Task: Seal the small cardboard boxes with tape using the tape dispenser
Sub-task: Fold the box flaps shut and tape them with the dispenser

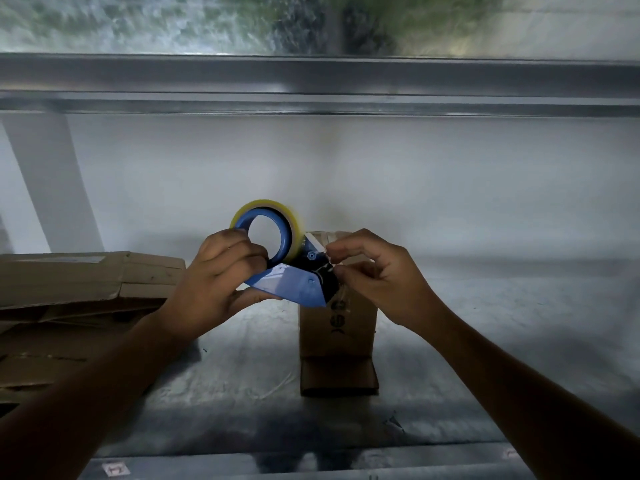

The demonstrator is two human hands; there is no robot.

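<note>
Fingers [239, 252] of the left hand [214, 277] curled round the blue tape dispenser [294, 284], held over the small cardboard box [337, 337] standing on the grey surface [485, 323]. Right hand [377, 275], fingers bent, pinched the tape end [330, 269] at the dispenser's mouth.

A small box [337, 334] stood on the table [485, 341] at the middle, with a wall [346, 168] behind. Flattened cardboard [69, 289] lay in a pile on the table well to its left. The tape dispenser [287, 271] hung over the box's top, the left hand [214, 278] gripping its left side. Just right of it, the right hand [377, 278] pinched the tape end [333, 268].
</note>
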